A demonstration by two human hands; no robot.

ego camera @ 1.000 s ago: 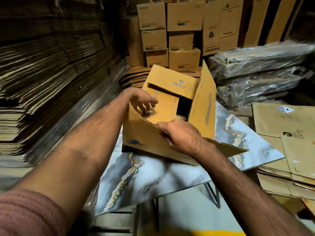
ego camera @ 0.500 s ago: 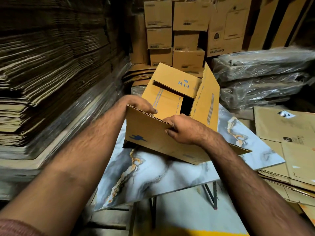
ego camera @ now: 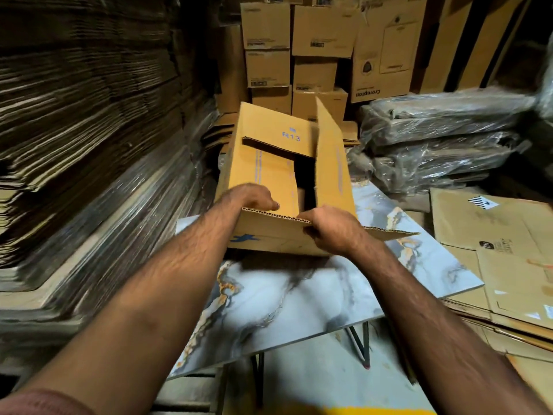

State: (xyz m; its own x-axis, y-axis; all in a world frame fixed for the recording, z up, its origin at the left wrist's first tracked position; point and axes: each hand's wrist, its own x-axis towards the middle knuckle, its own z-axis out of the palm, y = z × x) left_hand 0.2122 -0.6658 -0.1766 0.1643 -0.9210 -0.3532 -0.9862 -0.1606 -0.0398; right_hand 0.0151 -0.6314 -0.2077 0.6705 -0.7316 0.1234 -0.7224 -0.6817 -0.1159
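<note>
left hand (ego camera: 250, 199) + right hand (ego camera: 332, 229) grip box flap (ego camera: 276, 235) | interior mostly hidden

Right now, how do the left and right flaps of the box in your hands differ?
The left flap lies folded down over the opening; the right flap stands upright. The far R13 flap overlaps the left flap, while the right flap stands clear of it. Both are brown corrugated card with a printed stripe.

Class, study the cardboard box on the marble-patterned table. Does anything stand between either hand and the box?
Nothing visible does. The left hand and the right hand both grip the corrugated edge of the near flap of the box, with no other object between them and the cardboard.
</note>
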